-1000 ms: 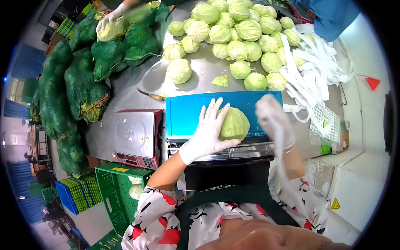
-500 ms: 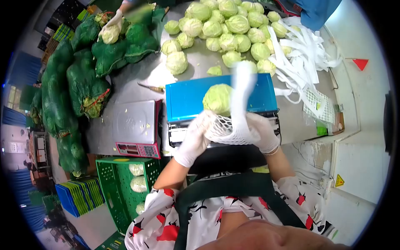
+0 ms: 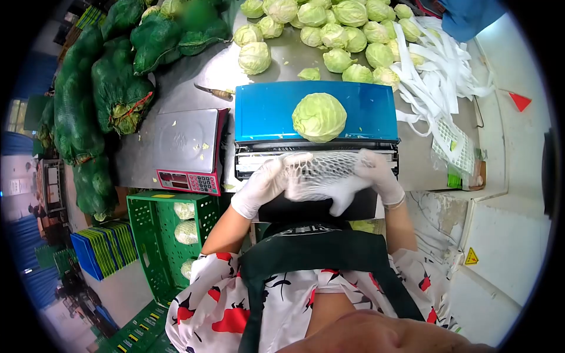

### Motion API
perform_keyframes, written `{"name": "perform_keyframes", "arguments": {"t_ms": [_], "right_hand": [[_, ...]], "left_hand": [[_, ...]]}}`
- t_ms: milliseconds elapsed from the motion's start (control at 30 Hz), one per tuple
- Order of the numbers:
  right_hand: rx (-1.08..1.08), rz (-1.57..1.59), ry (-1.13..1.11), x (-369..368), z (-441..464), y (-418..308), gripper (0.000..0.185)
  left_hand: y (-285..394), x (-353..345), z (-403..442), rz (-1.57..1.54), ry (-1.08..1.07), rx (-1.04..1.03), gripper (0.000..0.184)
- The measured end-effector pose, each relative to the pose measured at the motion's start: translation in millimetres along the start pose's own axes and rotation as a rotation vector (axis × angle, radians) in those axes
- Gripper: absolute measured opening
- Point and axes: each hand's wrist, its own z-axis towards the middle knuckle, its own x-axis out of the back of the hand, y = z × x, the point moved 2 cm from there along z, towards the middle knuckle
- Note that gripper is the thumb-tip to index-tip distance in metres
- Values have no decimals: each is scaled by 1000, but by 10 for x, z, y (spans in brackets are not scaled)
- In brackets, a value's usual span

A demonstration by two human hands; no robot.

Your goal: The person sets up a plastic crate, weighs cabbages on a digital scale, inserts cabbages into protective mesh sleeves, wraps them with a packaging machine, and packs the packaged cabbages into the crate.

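Observation:
Between my two gloved hands a white foam net sleeve (image 3: 323, 170) is stretched sideways, its mesh spread wide. My left hand (image 3: 262, 183) grips its left end with the fingers closed. On the other end, my right hand (image 3: 376, 173) is closed too, and a loose tail of the sleeve droops below. Just beyond the sleeve, a single pale green cabbage (image 3: 319, 117) rests on the blue top of a machine (image 3: 259, 112); neither hand touches it. The machine's metal front strip lies right behind my hands.
A scale (image 3: 188, 147) and a knife (image 3: 215, 91) lie to the left. Loose cabbages (image 3: 335, 35) cover the back of the table, and white foam sleeves (image 3: 435, 76) are heaped at right. Green net sacks (image 3: 120, 88) stand far left. A green crate (image 3: 147, 247) holds wrapped cabbages.
The foam sleeve, whose long end stood upright, is now pulled out sideways between my hands with its tail hanging down. The view has tilted, so the table appears higher.

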Motion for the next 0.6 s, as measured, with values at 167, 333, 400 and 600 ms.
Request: {"name": "perform_keyframes", "arguments": {"t_ms": [167, 333, 400, 600], "right_hand": [[346, -478, 466, 132, 723, 84, 16], [-49, -691, 347, 95, 1573, 306, 57], [-61, -619, 343, 127, 1714, 459, 54], [193, -123, -14, -286, 1514, -126, 35]], "left_hand": [[96, 463, 411, 834, 670, -282, 33], [65, 1337, 1159, 1158, 768, 110, 52], [-56, 1297, 1323, 911, 800, -43, 67], [25, 676, 1272, -359, 492, 114, 49]]}}
